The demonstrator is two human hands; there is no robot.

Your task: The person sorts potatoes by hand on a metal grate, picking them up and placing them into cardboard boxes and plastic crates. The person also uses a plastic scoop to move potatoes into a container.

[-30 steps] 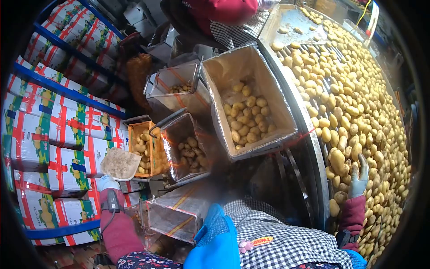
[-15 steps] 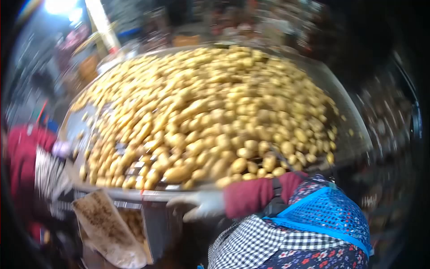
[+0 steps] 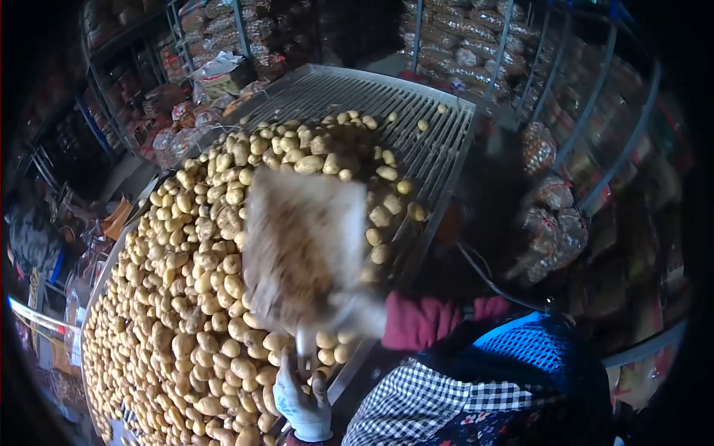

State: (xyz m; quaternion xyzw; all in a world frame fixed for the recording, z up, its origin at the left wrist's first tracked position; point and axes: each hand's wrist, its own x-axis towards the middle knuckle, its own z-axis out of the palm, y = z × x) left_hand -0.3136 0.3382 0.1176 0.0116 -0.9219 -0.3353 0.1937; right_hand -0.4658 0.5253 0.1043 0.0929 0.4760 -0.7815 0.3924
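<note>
A dirt-stained white scoop (image 3: 297, 241), blurred by motion, is tilted above the potatoes (image 3: 212, 327) with its short handle toward me. My right hand (image 3: 358, 316), in a pale glove below a maroon sleeve, is closed at the scoop's near edge; its fingers are smeared. Just below the handle is my left hand (image 3: 301, 401) in a white glove, finger and thumb apart around the handle's end. Whether it touches the handle is hard to see. Potatoes lie heaped on a slatted metal sorting table (image 3: 439, 137), part of the heap hidden behind the scoop.
A raised metal rim (image 3: 448, 197) borders the table's right side. Net sacks (image 3: 539, 149) stand on the right, and more stacked sacks (image 3: 468, 37) fill racks at the back. A cardboard box (image 3: 223, 82) is beyond the far left corner.
My view has swung right along the table. The scoop, earlier low at the table's front edge, is now raised over the potatoes. My right hand, earlier empty with fingers spread, now holds it.
</note>
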